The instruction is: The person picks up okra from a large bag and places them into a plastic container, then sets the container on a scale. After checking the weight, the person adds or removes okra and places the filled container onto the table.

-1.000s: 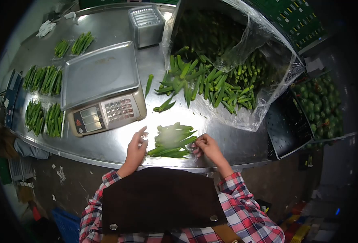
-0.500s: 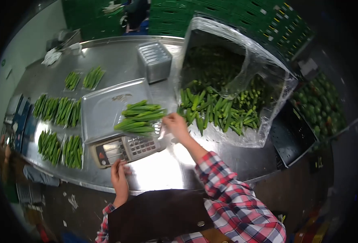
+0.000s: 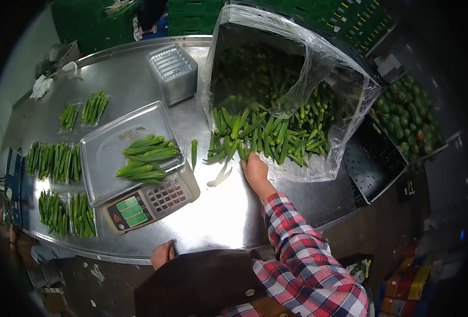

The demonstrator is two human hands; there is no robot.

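Note:
My right hand is at the front edge of a heap of okra spilling from a plastic-lined crate. Its fingers are closed on okra there, though the fingertips are partly hidden. My left hand is at the table's near edge, fingers curled in with nothing visible in them. Between the hands and to the left stands a scale with a lit green display. On its metal pan lies a clear tray piled with okra. A single okra pod lies beside the pan.
Packs of okra lie in groups on the left of the steel table. A stack of clear trays stands behind the scale. At the right are a black crate and a crate of green produce. Another person's hand shows far left.
My right hand has moved from the okra on the scale to the heap. My left hand has drawn back from the scale to the table edge. The view has shifted right.

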